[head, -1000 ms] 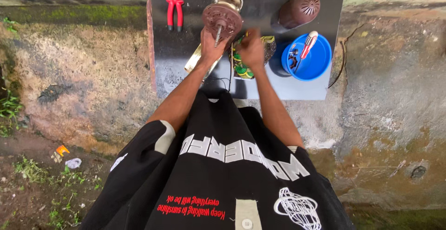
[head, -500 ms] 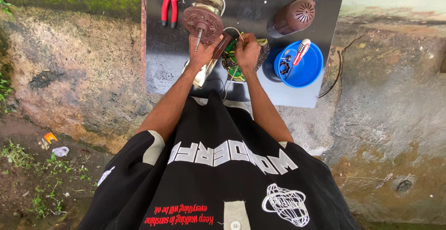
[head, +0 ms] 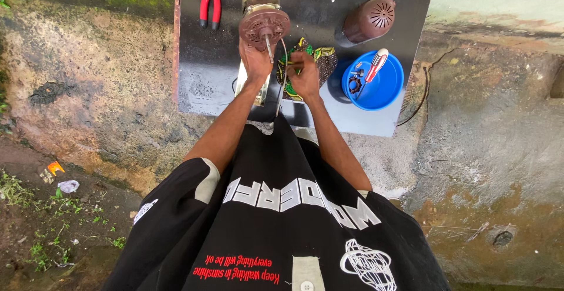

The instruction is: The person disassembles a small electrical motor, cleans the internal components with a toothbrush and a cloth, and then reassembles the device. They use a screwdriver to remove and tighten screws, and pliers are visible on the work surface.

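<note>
- Top centre of frame: I see left hand (head: 256, 62) clenched on fan motor (head: 264, 24), upright on counter (head: 200, 85).
- Right hand (head: 305, 76) pinches its wire (head: 284, 62).
- Motor cover (head: 369, 19) off; reassembly pending, I judge.

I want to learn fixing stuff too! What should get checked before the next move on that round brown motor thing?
1. Left hand steadies the motor: ok, it holds just below it.
2. Right hand has a firm hold on its thin part: cannot tell, too small to see.
3. Red pliers within reach: ok, lying on the dark board left of the motor.
4. Loose small parts kept together: ok, they sit in the blue bowl with a red and white tool.
5. Brown vented cover out of the way: ok, set aside above the bowl.
</note>
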